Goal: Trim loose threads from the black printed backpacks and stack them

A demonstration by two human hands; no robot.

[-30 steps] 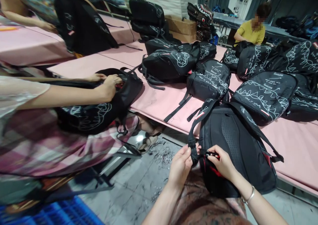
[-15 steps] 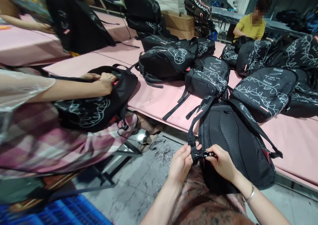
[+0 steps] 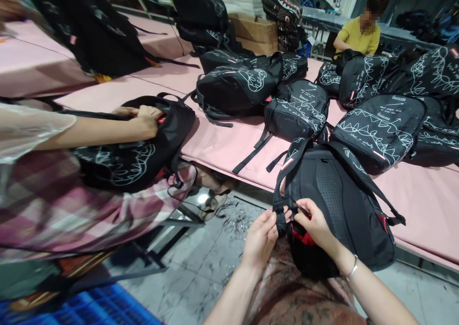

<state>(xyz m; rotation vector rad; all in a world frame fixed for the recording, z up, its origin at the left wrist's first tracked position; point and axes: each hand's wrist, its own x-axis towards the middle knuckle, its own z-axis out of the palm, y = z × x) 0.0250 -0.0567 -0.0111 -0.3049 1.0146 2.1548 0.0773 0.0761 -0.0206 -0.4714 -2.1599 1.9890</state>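
A black backpack [image 3: 335, 196] leans against the table edge and rests on my lap, its padded back panel facing me. My left hand [image 3: 261, 236] is closed on the lower end of its left shoulder strap [image 3: 280, 215], fingers pinching the webbing by the adjuster. Just right of it, my right hand [image 3: 315, 224] is closed around small dark thread snips [image 3: 303, 211], mostly hidden by the fingers. The tips point toward the strap; whether they touch it I cannot tell. Red lining [image 3: 303, 235] shows at the bag's lower side, below my right hand.
Several black backpacks with white drawings, such as this one [image 3: 380, 129], cover the pink table [image 3: 215, 146]. At left a co-worker's hands [image 3: 141, 117] work in another backpack [image 3: 132, 165]. Another person [image 3: 358, 36] sits at the back. A blue crate [image 3: 103, 306] stands on the floor.
My right hand has turned, and the snips now point up and left instead of lying level across the strap. More red lining shows. My left hand keeps its hold on the strap.
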